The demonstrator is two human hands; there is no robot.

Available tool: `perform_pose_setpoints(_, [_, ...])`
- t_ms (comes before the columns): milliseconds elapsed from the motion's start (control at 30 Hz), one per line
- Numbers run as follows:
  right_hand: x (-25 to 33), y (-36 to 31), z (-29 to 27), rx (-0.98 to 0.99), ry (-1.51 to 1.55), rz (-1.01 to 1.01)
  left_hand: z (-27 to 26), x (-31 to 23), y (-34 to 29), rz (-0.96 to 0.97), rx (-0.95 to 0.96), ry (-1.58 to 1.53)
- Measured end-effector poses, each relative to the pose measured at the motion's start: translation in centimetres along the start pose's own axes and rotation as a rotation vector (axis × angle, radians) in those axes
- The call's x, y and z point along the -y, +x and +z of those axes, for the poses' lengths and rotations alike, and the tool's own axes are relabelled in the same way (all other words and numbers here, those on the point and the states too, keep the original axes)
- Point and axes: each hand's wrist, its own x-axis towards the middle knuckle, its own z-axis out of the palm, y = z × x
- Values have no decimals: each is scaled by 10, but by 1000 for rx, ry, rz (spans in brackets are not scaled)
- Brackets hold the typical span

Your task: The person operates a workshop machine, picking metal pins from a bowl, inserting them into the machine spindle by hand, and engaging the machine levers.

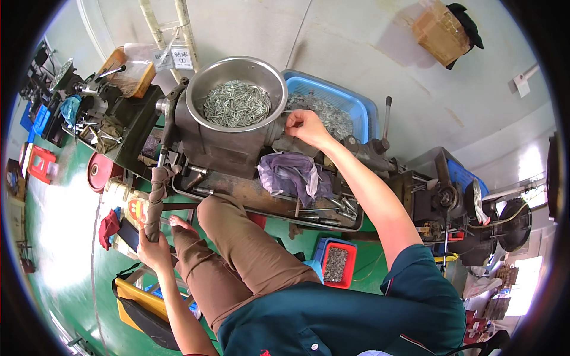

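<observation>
My left hand (153, 251) is wrapped round the lower end of a lever (155, 204) bound in brown cloth, which hangs from the left side of a grey bench machine (222, 145). My right hand (305, 127) is closed in a pinch at the machine's right end, beside its spindle (278, 129). Whatever sits between those fingertips is too small to make out. On top of the machine rests a steel bowl (196, 98) holding many small metal pins (236, 104). Behind my right hand is a blue plastic basket (367, 113) with more small metal parts (329, 113).
A purple-grey rag (290, 178) lies on the machine's tray (237, 194), with metal tools (341, 207) at its right. Below stands a red bin (350, 267) of small parts. Another machine (113, 118) is at left, a yellow stool (139, 302) lower left, a cardboard box (439, 32) far right.
</observation>
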Motion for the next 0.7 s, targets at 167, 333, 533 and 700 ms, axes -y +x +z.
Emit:
perform_pose_setpoints(167, [4,-1,1,-51,-10,-4,-2,7,10,48,-8,49])
perform_pose_setpoints(333, [-1,2,3,-54,-22,-23,-1,47,58,115,-62,301])
perform_pose_setpoints(533, [13,9,-30,-56,-359,-44,1,52,68,158,-37,298])
perform_pose_setpoints(700, [-10,15,-118,-177,-1013,77,-8,46,72,116,15,288])
